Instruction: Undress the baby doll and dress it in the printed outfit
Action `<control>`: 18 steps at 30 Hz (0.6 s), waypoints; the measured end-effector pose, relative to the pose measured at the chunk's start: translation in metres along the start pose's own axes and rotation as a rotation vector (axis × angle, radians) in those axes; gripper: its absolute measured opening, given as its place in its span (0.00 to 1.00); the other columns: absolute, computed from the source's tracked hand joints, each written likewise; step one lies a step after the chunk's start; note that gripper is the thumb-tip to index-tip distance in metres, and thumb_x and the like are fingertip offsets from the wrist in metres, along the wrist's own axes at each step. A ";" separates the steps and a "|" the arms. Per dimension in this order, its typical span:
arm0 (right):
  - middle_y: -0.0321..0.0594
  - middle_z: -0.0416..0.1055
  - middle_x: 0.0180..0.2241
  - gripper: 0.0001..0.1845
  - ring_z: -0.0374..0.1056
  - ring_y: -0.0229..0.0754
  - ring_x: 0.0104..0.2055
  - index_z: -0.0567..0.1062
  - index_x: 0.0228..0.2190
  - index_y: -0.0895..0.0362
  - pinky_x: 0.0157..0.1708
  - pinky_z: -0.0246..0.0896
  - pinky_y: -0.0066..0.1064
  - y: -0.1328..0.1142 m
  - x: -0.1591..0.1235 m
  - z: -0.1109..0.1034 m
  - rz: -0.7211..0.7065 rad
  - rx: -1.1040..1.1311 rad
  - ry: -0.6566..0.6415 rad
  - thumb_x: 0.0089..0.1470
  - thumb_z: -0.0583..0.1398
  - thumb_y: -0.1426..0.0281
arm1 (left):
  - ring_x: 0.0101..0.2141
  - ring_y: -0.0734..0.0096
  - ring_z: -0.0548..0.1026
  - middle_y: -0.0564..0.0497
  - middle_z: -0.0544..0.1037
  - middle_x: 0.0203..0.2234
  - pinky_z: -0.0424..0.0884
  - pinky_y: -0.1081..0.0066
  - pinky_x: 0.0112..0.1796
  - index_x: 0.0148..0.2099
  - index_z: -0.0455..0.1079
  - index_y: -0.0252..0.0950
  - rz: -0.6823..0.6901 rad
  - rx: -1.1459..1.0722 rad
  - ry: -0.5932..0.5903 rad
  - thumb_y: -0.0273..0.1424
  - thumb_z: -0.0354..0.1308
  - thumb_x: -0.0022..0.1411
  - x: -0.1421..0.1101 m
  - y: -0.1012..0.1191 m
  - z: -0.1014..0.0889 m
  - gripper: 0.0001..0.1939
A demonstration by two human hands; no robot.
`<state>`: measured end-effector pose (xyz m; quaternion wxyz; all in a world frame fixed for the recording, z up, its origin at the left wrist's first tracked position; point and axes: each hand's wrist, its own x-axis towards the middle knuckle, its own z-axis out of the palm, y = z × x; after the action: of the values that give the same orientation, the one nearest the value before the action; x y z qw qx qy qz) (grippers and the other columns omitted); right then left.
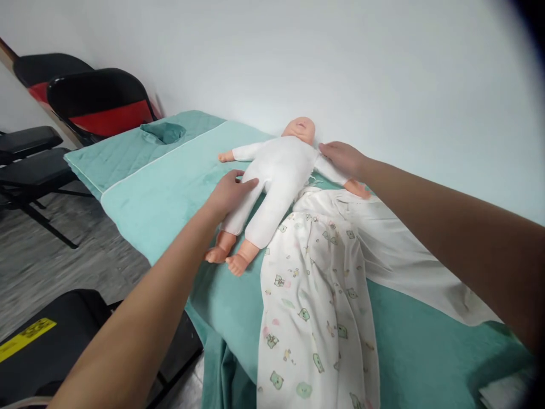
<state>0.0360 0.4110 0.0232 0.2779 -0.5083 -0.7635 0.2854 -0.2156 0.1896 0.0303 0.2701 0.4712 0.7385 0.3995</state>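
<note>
A baby doll [279,165] with a white cloth body and pinkish head, hands and feet lies on its back on a green-covered bed. Its head is toward the wall and its feet point toward me. My left hand [232,196] is closed around the doll's hip and upper leg at the left. At the opposite side, my right hand [343,159] grips the doll's upper arm near the shoulder. Beside the doll's leg lies a white printed cloth [315,307] with small green animals, spread toward me and to the right.
The green bed cover [170,170] has a quilted far end with a face hole [164,133]. Black and red folding chairs [102,102] stand at the back left. A black chair [63,329] with a yellow label is at the lower left. A white wall [383,74] borders the bed.
</note>
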 end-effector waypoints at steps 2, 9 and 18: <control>0.47 0.73 0.33 0.26 0.68 0.47 0.36 0.72 0.32 0.57 0.41 0.62 0.39 0.023 -0.025 -0.019 0.143 -0.292 -0.040 0.66 0.46 0.51 | 0.57 0.47 0.71 0.37 0.73 0.57 0.69 0.50 0.56 0.61 0.66 0.35 0.223 0.379 0.186 0.35 0.56 0.65 -0.021 0.013 0.011 0.23; 0.53 0.75 0.40 0.25 0.70 0.53 0.39 0.73 0.41 0.59 0.35 0.58 0.37 0.070 -0.138 -0.063 0.263 -0.687 -0.095 0.62 0.51 0.51 | 0.68 0.47 0.55 0.34 0.64 0.65 0.57 0.53 0.65 0.60 0.67 0.27 0.815 0.815 -0.121 0.26 0.54 0.65 -0.088 0.033 0.091 0.22; 0.42 0.73 0.44 0.11 0.69 0.45 0.42 0.71 0.42 0.54 0.36 0.57 0.32 -0.001 -0.273 -0.040 -0.173 -0.532 -0.018 0.62 0.53 0.65 | 0.67 0.50 0.58 0.38 0.63 0.66 0.60 0.52 0.63 0.46 0.73 0.32 0.939 0.726 -0.083 0.22 0.53 0.64 -0.106 0.041 0.113 0.10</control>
<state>0.1538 0.1619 0.0150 0.1510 -0.4937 -0.8547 0.0547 -0.0652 0.1403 0.0067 -0.0851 0.8248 0.5293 0.1795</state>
